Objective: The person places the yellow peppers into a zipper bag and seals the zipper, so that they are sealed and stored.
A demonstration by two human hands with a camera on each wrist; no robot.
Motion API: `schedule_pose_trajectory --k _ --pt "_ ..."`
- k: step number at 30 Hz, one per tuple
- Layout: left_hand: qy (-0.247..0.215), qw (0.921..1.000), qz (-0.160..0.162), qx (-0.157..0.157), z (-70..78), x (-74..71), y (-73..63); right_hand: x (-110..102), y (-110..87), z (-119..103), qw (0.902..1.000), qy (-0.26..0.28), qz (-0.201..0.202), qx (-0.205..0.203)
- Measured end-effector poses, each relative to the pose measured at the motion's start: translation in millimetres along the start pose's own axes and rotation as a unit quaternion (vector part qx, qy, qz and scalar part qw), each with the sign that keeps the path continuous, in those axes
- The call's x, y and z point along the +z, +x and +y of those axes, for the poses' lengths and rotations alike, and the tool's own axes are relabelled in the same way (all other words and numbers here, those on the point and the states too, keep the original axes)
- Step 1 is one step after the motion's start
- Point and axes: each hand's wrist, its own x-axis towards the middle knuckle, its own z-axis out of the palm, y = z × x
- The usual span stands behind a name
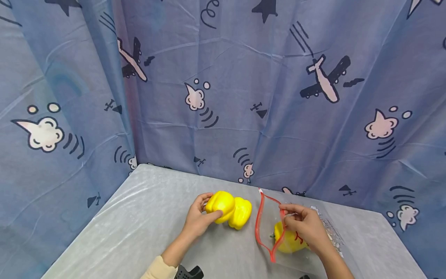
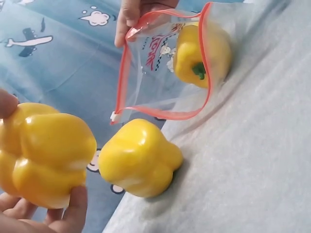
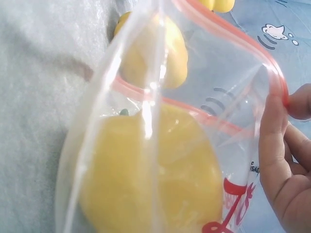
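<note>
My left hand (image 1: 198, 217) grips a yellow bell pepper (image 1: 221, 206), thumb on one side and fingers on the other, raised above the table. Just right of it a second yellow bell pepper (image 2: 140, 159) rests on the table. My right hand (image 1: 306, 225) pinches the upper edge of a clear zip bag (image 3: 272, 73) with a red rim and a white slider. The bag's mouth gapes toward the left hand. Inside lies a third yellow bell pepper (image 2: 190, 56) with a green stem, seen through the printed plastic in the right wrist view.
A pale, wrinkled cover (image 1: 139, 217) lies over the table. Behind and to the left hangs a blue curtain (image 1: 223, 97) printed with planes and clouds. A dark object (image 1: 189, 272) shows by the left wrist at the bottom edge.
</note>
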Motion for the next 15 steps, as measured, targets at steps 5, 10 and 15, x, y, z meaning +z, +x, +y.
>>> schedule_pose_trajectory --k 5,10,15 --pt "0.001 0.9996 -0.022 0.015 4.3 3.2 -4.1 0.2 -0.6 -0.5 1.0 -0.001 0.003 0.0" --pt "0.011 0.998 -0.046 0.043 3.3 8.9 -6.1 0.1 -0.8 -1.8 1.0 -0.001 0.005 0.0" --pt "0.021 0.9956 -0.068 0.061 1.9 17.6 -8.8 0.0 -1.3 -3.3 1.0 -0.001 0.006 0.001"
